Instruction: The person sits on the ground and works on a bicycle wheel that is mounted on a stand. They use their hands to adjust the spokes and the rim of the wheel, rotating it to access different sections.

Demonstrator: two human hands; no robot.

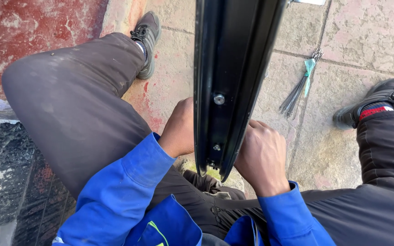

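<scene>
**Hands on a black rim**

We hold a smooth black metal rim [233, 68] upright between our knees. Our left hand [180, 130] presses against its left side, our right hand [261, 157] curls closed against its right. Beyond the right hand, a tied bundle of thin spokes [299, 89] lies on rough stone paving [370, 41].

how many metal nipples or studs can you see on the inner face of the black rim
2. One silver stud sits mid-way up the black rim; a smaller one is lower, between the left hand and right hand. More may be hidden.
</scene>
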